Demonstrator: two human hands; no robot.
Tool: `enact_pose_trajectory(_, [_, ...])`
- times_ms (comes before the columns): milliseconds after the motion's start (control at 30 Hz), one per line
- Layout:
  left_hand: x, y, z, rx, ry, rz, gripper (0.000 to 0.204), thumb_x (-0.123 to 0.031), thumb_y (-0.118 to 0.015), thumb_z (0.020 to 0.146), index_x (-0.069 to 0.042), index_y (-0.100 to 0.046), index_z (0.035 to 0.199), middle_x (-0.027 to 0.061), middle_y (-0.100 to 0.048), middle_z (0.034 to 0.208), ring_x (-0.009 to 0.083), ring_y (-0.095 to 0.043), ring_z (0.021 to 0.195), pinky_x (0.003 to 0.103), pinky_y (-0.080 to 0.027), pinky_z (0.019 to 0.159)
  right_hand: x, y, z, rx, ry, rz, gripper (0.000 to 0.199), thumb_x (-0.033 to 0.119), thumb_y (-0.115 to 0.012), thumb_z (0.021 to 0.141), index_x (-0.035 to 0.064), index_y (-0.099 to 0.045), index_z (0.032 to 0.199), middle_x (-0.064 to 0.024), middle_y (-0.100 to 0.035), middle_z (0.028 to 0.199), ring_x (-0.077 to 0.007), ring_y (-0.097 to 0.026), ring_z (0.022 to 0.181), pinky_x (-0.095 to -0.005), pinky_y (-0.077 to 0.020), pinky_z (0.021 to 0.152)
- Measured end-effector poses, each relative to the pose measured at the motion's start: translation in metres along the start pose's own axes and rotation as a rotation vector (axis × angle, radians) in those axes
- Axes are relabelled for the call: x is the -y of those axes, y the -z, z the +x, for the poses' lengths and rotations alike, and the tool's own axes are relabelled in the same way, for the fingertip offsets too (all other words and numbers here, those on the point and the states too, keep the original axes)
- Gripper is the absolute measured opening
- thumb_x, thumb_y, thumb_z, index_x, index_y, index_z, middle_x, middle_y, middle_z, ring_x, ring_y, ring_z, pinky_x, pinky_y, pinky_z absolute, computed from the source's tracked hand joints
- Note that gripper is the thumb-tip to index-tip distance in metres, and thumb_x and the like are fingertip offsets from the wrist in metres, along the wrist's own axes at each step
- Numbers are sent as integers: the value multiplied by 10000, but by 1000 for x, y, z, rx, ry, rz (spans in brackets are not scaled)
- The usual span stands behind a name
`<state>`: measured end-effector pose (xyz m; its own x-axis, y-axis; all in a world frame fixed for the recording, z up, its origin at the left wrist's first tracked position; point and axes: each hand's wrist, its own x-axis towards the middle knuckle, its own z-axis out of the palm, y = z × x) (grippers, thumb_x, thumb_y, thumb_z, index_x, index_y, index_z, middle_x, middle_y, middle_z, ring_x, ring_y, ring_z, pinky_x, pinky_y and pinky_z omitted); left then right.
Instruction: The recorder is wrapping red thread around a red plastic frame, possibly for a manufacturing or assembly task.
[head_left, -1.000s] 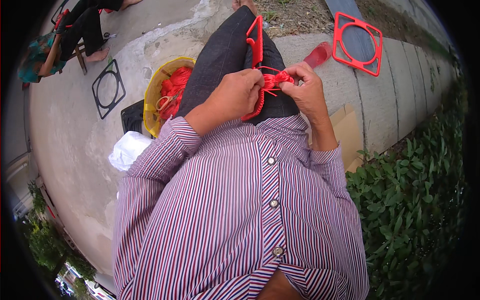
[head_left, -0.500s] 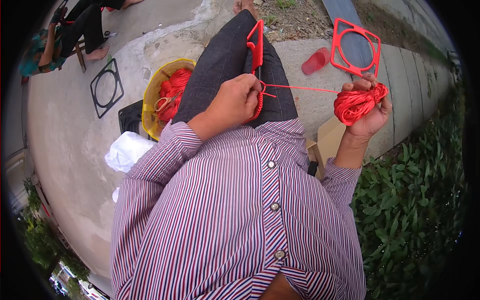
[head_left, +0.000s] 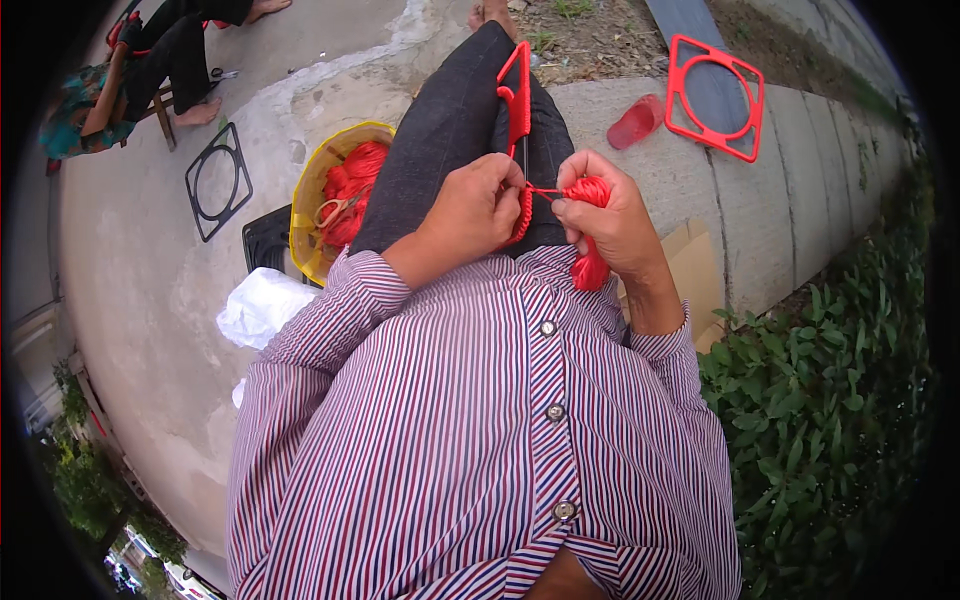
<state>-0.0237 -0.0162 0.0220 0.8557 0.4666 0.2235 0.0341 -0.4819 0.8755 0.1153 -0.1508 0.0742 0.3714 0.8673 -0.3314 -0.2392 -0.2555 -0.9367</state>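
A flat frame (head_left: 517, 100), partly wrapped in red cord, stands edge-on between my thighs. My left hand (head_left: 462, 208) is closed on its near part, fingertips pinching at the wrapped edge. Close to its right side, my right hand (head_left: 622, 218) grips a bundle of red cord (head_left: 590, 268), which shows above and below the fingers. A short length of cord runs from the bundle to the frame's edge by my left fingertips. To the left of my thigh stands a yellow basket (head_left: 303, 205) with more red cord (head_left: 362, 165) and a pair of scissors (head_left: 333, 212) in it.
A red frame with a round opening (head_left: 712, 143) lies at the upper right, near a red shoe (head_left: 636, 122). Cardboard (head_left: 692, 268) and a hedge (head_left: 800, 420) are at right. Leftward are a black frame (head_left: 241, 182), a white bag (head_left: 262, 308) and a seated person (head_left: 168, 68).
My right hand has come from far right in to the frame, bringing the cord bundle along. The long taut strand is now short. My left hand keeps its hold on the frame.
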Motion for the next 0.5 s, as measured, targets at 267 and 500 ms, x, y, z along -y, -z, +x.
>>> enact_pose_trajectory(267, [15,-3,18,-33,745,-674,347,-69,-568,795,-10,-491,1128,36,-558,994,120,-514,947,287,-403,884,2,-5,-4,14,-27,107,142,-25,-590,788,41,-531,899,10,-534,660,-47,-495,507,-178,-396,461])
enact_pose_trajectory(500, [9,-18,24,-75,948,-900,466,-23,-574,758,-29,-431,1201,73,-502,1061,150,-516,908,289,-431,844,0,-7,-9,12,-28,124,132,-24,-590,793,42,-527,889,7,-532,646,-49,-493,500,-180,-396,458])
